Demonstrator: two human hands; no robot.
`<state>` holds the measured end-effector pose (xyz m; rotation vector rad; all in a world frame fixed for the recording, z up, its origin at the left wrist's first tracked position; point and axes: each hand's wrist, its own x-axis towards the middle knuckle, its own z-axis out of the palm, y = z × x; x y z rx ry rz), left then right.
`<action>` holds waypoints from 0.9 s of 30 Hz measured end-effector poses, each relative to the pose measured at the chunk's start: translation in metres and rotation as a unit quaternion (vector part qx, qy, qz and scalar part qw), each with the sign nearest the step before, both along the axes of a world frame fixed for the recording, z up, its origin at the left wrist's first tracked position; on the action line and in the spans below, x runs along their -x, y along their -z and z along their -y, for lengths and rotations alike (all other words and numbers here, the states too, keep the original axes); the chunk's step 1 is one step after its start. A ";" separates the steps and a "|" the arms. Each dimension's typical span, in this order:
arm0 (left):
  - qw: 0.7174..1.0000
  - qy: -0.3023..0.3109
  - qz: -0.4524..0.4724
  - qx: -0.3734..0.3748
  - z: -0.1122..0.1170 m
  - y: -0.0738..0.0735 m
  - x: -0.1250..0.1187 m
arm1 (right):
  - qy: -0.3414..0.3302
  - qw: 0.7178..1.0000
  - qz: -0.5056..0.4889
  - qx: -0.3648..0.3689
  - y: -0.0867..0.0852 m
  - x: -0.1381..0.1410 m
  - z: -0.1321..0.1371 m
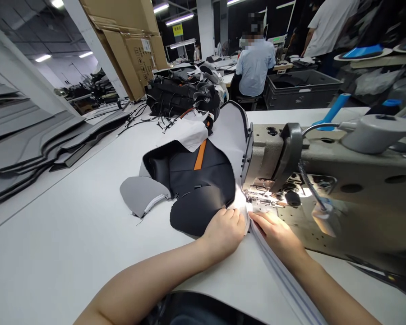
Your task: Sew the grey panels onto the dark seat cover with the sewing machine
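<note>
A black fabric piece (196,194) with an orange strap (200,155) and grey lining lies on the white table in front of a sewing machine (341,180). My left hand (225,230) rests on the black fabric's edge, fingers curled and pressing the fabric toward the needle area (257,201). My right hand (277,232) lies flat with fingers stretched along a white-grey layered strip (284,280) that runs from the needle back toward me. Both hands sit just before the lit presser foot.
Grey foam panels (37,144) are stacked at the left. A heap of black covers (182,92) and cardboard boxes (131,49) stand behind. A person in a light blue shirt (255,65) sits farther back beside a dark crate (301,88).
</note>
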<state>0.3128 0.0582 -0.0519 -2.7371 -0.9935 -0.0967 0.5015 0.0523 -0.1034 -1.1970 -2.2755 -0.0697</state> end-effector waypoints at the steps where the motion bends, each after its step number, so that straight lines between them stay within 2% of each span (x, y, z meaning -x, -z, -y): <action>1: 1.000 -0.003 -0.003 -0.004 -0.002 0.001 -0.001 | 0.001 1.000 0.000 -0.001 0.000 0.001 0.000; 9: 0.999 -0.042 0.014 -0.005 -0.026 0.007 -0.008 | 0.018 1.000 0.016 -0.018 0.001 0.008 -0.011; 15: 0.997 -0.048 0.034 -0.056 -0.037 0.016 -0.008 | 0.045 0.995 0.013 -0.083 -0.005 0.016 -0.015; 21: 0.995 -0.057 0.047 -0.061 -0.044 0.026 -0.005 | 0.058 0.989 0.006 -0.133 -0.011 0.021 -0.016; 27: 0.997 -0.048 0.042 -0.033 -0.039 0.020 -0.003 | 0.046 0.993 0.008 -0.108 -0.006 0.017 -0.016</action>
